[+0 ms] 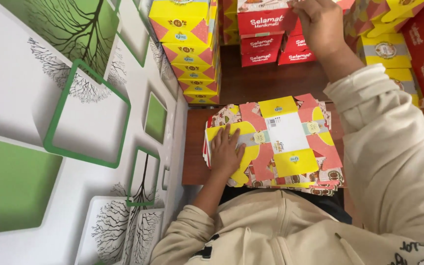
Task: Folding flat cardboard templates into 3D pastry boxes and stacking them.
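Left hand (225,149) lies flat, fingers spread, gripping nothing, on the flat cardboard stack (280,142) at 6 o'clock; right hand (318,22) touches red boxes (266,37) at 12, grip unclear.

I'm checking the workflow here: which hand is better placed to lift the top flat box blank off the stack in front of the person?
Probably the left hand: it lies flat on the top flat box blank. The right hand is stretched away to the red boxes at the back.
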